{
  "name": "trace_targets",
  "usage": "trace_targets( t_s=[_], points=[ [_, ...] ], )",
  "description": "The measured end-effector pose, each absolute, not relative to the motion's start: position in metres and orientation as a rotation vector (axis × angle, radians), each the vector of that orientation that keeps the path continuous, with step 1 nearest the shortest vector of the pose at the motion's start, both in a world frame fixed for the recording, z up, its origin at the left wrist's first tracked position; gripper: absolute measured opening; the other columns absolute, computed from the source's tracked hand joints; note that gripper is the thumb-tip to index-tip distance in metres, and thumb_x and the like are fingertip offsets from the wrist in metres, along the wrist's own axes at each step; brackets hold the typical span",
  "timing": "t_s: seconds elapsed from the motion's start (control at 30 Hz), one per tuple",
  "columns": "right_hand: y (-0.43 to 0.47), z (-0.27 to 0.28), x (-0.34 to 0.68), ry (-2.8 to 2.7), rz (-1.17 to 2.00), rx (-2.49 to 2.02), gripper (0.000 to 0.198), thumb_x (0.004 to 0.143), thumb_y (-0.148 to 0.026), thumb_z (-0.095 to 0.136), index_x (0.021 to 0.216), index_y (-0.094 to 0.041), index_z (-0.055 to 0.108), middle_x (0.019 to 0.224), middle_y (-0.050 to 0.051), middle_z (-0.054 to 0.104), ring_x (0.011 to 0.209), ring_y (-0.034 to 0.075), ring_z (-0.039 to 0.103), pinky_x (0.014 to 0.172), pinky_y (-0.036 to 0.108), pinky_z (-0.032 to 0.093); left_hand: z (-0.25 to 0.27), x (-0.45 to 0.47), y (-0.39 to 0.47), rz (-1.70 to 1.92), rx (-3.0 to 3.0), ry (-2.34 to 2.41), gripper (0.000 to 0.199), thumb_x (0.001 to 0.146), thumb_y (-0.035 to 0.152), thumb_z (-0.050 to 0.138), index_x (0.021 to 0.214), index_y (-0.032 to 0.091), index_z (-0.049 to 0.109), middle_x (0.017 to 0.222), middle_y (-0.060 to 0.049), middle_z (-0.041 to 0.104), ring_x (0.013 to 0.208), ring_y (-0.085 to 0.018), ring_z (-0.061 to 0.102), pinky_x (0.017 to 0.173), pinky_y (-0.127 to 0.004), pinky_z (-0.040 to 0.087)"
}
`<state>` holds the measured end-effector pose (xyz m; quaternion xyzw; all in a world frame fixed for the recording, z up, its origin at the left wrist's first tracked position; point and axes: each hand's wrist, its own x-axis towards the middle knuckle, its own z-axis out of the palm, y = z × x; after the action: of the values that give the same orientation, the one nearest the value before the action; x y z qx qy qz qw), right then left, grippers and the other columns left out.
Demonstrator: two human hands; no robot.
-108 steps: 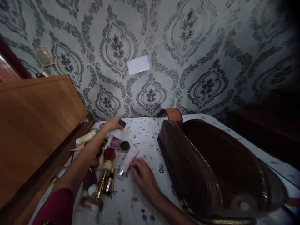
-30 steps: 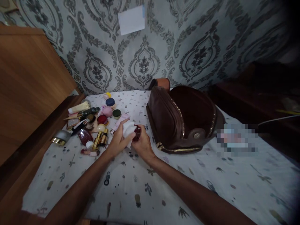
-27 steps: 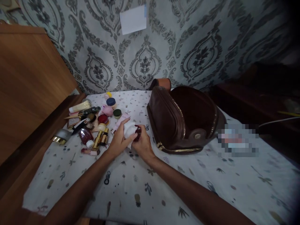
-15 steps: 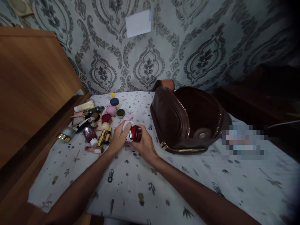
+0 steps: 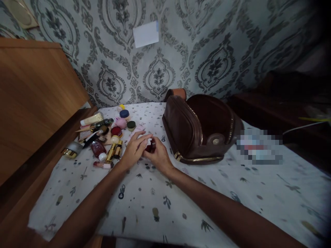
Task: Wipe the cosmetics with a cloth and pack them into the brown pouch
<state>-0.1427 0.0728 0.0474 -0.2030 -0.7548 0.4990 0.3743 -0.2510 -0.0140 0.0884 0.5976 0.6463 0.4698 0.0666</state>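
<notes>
My right hand (image 5: 160, 156) grips a small glossy dark red container (image 5: 149, 148), mostly hidden by the fingers. Over its top, my left hand (image 5: 132, 151) presses a crumpled white wipe (image 5: 149, 141), its fingers closed around it. Just left of the hands lie gold lipstick tubes (image 5: 110, 152), a dark red bottle with a white cap (image 5: 98, 149) and a lip gloss tube (image 5: 103, 165). Behind them are a red jar (image 5: 116, 131), a green-lidded jar (image 5: 131, 125), a blue-lidded jar (image 5: 124, 114) and a pink rounded item (image 5: 120, 122).
An open brown leather bag (image 5: 178, 124) with gold zips stands right of the hands. A cream tube (image 5: 91, 119) and a silver-and-gold jar (image 5: 72, 149) lie at far left, beside a wooden panel (image 5: 38, 103). A blurred item (image 5: 260, 147) rests at the right on the patterned cloth (image 5: 144, 206).
My left hand has turned and its fingers now lie over the top of the container with the wipe, covering more of it. The view has shifted slightly.
</notes>
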Motion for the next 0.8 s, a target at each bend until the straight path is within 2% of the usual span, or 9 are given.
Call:
trace_targets(
  t_s=[0.13, 0.3, 0.47, 0.57, 0.7, 0.8],
  points=[
    [0.070, 0.046, -0.142, -1.987, 1.153, -0.477, 0.054, 0.066, -0.024, 0.075, 0.116, -0.019, 0.056, 0.107, 0.007, 0.064, 0.097, 0.024, 0.062, 0.086, 0.039, 0.052, 0.083, -0.259, -0.011, 1.479, 1.679, 1.978, 0.041, 0.098, 0.042, 0.042, 0.121, 0.019, 0.067, 0.119, -0.011, 0.066, 0.115, -0.023, 0.058, 0.104, -0.039, 0.041],
    [0.067, 0.048, -0.141, -1.993, 1.211, -0.347, 0.063, 0.066, -0.019, 0.079, 0.123, -0.022, 0.054, 0.121, 0.008, 0.060, 0.108, 0.025, 0.060, 0.095, 0.041, 0.051, 0.077, -0.268, -0.006, 1.625, 1.263, 1.868, 0.042, 0.093, 0.049, 0.048, 0.103, 0.016, 0.071, 0.095, -0.006, 0.070, 0.092, -0.020, 0.063, 0.085, -0.031, 0.049],
    [0.068, 0.048, -0.141, -1.950, 1.251, -0.314, 0.066, 0.067, -0.018, 0.079, 0.127, -0.024, 0.054, 0.122, 0.009, 0.058, 0.114, 0.025, 0.058, 0.098, 0.042, 0.050, 0.076, -0.265, -0.003, 1.758, 1.004, 1.733, 0.040, 0.082, 0.054, 0.061, 0.089, 0.016, 0.069, 0.081, -0.001, 0.066, 0.076, -0.015, 0.058, 0.071, -0.024, 0.047],
    [0.072, 0.045, -0.142, -1.923, 1.282, -0.367, 0.066, 0.067, -0.024, 0.082, 0.127, -0.022, 0.054, 0.120, 0.010, 0.057, 0.111, 0.026, 0.059, 0.095, 0.042, 0.052, 0.078, -0.263, -0.004, 1.824, 0.986, 1.682, 0.037, 0.081, 0.053, 0.063, 0.088, 0.017, 0.068, 0.078, 0.000, 0.064, 0.072, -0.014, 0.056, 0.067, -0.023, 0.046],
    [0.074, 0.043, -0.143, -1.931, 1.287, -0.376, 0.061, 0.067, -0.027, 0.084, 0.121, -0.018, 0.056, 0.114, 0.010, 0.058, 0.105, 0.025, 0.060, 0.093, 0.041, 0.052, 0.085, -0.261, -0.010, 1.709, 1.039, 1.649, 0.036, 0.082, 0.049, 0.064, 0.102, 0.020, 0.068, 0.081, 0.000, 0.064, 0.070, -0.015, 0.058, 0.065, -0.024, 0.047],
    [0.072, 0.046, -0.140, -1.951, 1.188, -0.362, 0.060, 0.067, -0.020, 0.083, 0.121, -0.017, 0.056, 0.114, 0.010, 0.058, 0.108, 0.025, 0.059, 0.096, 0.042, 0.050, 0.094, -0.260, -0.014, 1.598, 1.195, 1.717, 0.034, 0.080, 0.043, 0.068, 0.106, 0.020, 0.069, 0.094, -0.001, 0.067, 0.082, -0.016, 0.060, 0.074, -0.025, 0.047]
  ],
)
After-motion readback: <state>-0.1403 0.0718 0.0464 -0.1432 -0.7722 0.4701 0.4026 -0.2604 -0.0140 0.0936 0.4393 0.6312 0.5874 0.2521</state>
